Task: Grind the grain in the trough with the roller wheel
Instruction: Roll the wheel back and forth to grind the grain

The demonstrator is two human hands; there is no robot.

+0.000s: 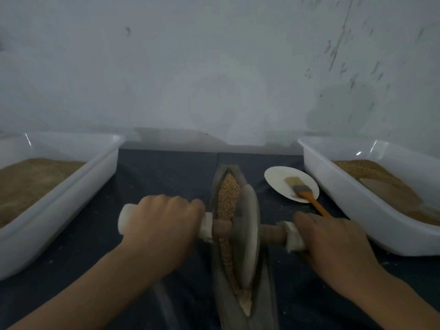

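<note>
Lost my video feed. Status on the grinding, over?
Left hand and right hand grip the axle handles. Roller wheel upright in trough, grain ahead of it. Path clear; brush on plate, off to the right.

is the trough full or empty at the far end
Full there: whole grain fills the trough beyond the roller wheel.
</note>
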